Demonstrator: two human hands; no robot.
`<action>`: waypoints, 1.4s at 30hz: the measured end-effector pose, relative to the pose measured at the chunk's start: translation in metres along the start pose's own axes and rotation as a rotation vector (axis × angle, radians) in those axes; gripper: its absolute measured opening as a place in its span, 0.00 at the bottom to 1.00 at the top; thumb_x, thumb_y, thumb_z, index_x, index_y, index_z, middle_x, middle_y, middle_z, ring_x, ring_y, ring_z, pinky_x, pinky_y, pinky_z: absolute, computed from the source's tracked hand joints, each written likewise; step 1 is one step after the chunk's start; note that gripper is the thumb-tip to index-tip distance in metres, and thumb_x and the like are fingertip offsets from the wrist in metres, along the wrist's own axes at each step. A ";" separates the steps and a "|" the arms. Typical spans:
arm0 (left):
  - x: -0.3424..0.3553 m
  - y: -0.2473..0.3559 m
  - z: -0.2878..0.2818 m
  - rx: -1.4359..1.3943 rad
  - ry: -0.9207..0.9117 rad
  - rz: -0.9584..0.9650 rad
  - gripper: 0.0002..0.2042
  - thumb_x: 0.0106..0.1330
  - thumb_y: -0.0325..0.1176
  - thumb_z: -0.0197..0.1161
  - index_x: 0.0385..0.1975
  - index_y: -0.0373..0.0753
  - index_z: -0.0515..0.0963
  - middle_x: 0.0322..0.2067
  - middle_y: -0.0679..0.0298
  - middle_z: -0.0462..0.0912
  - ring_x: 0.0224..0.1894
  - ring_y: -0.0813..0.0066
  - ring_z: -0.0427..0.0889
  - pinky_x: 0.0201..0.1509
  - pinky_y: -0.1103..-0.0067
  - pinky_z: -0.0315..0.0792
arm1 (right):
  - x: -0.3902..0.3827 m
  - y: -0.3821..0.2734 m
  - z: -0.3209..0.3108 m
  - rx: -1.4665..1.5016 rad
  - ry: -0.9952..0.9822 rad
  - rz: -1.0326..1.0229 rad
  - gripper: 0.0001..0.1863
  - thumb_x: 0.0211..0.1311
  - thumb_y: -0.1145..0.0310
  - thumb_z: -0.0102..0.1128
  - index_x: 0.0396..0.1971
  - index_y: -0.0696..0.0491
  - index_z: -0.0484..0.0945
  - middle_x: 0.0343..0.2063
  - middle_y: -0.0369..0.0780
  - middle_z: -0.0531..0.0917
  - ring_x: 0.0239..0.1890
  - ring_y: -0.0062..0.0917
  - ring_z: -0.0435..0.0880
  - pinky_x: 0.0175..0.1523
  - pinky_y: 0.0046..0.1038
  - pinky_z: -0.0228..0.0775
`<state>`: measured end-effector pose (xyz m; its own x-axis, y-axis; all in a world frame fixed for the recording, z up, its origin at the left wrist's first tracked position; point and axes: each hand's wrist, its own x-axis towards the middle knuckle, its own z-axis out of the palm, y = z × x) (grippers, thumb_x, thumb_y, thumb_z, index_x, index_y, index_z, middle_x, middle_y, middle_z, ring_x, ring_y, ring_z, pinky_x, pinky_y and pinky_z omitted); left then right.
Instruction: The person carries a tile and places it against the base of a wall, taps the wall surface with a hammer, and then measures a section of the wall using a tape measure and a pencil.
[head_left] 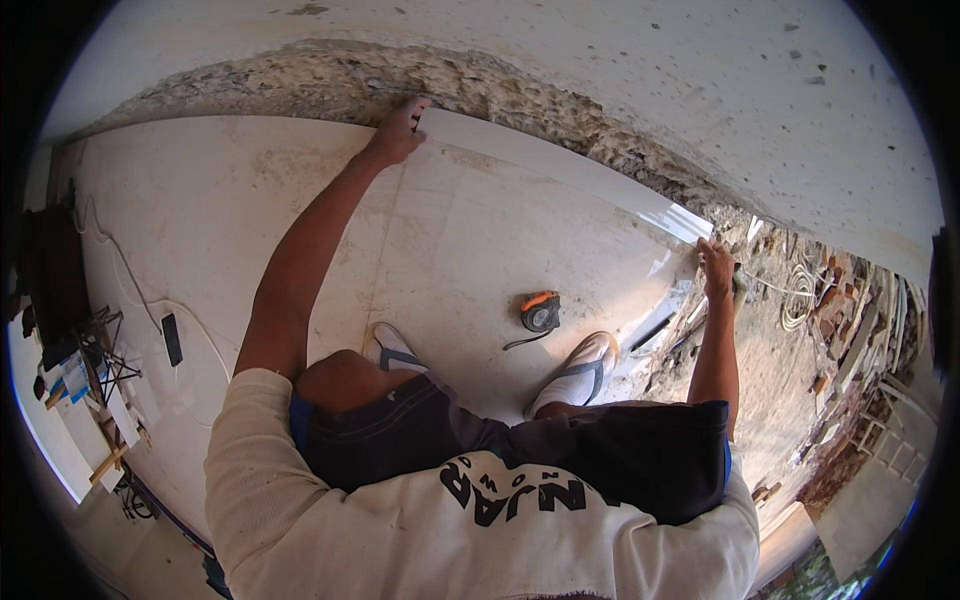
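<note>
A long white strip of tile or board [560,160] lies along the foot of a rough, chipped wall band [300,75]. My left hand [400,133] grips its left end, fingers curled over the edge. My right hand [716,262] pinches its right end, where the floor edge meets broken ground. On the pale tiled floor [480,220] between my sandalled feet sits an orange and black tape measure [540,312] with a strap, touched by neither hand.
At left lie a black power strip [172,338], cables and a dark stand with assorted items [110,350]. To the right, rubble [835,320], coiled white cable [798,298] and scrap strips cover rough ground. The upper wall [760,120] curves overhead.
</note>
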<state>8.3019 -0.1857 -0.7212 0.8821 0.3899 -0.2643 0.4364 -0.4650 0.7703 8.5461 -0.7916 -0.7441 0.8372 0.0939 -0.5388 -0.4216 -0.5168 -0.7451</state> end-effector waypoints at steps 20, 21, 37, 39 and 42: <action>0.017 -0.038 -0.010 -0.176 -0.116 -0.182 0.25 0.54 0.26 0.70 0.53 0.29 0.71 0.39 0.55 0.83 0.38 0.72 0.80 0.41 0.77 0.74 | 0.001 0.000 0.003 0.105 0.059 0.078 0.10 0.64 0.66 0.61 0.40 0.55 0.81 0.23 0.28 0.75 0.20 0.09 0.66 0.24 0.13 0.56; 0.019 -0.039 -0.010 -0.175 -0.141 -0.172 0.25 0.55 0.26 0.70 0.53 0.29 0.72 0.39 0.55 0.83 0.38 0.72 0.80 0.41 0.77 0.74 | 0.002 -0.002 0.003 0.093 0.028 0.094 0.11 0.63 0.66 0.61 0.41 0.55 0.81 0.25 0.28 0.76 0.23 0.11 0.68 0.27 0.15 0.58; 0.040 -0.033 -0.023 -0.007 -0.404 -0.180 0.19 0.54 0.26 0.69 0.46 0.30 0.76 0.40 0.58 0.84 0.40 0.73 0.81 0.45 0.77 0.72 | 0.005 -0.012 -0.008 -0.053 -0.108 0.122 0.09 0.62 0.62 0.59 0.33 0.52 0.80 0.21 0.27 0.70 0.21 0.12 0.65 0.27 0.19 0.57; 0.038 -0.033 -0.020 -0.037 -0.397 -0.151 0.20 0.56 0.25 0.67 0.49 0.30 0.74 0.42 0.57 0.83 0.43 0.71 0.80 0.48 0.77 0.71 | 0.009 -0.011 -0.008 -0.065 -0.089 0.138 0.08 0.62 0.63 0.59 0.32 0.52 0.80 0.20 0.27 0.69 0.20 0.13 0.64 0.26 0.19 0.56; 0.040 -0.034 -0.018 -0.100 -0.382 -0.167 0.21 0.57 0.25 0.66 0.51 0.30 0.73 0.43 0.57 0.82 0.45 0.71 0.79 0.50 0.77 0.71 | 0.011 -0.011 -0.012 -0.040 -0.081 0.147 0.07 0.62 0.64 0.59 0.31 0.52 0.80 0.19 0.27 0.68 0.19 0.13 0.63 0.25 0.18 0.54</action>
<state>8.3195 -0.1402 -0.7473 0.8113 0.1226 -0.5717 0.5762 -0.3337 0.7461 8.5638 -0.7951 -0.7370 0.7359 0.0822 -0.6721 -0.5221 -0.5632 -0.6405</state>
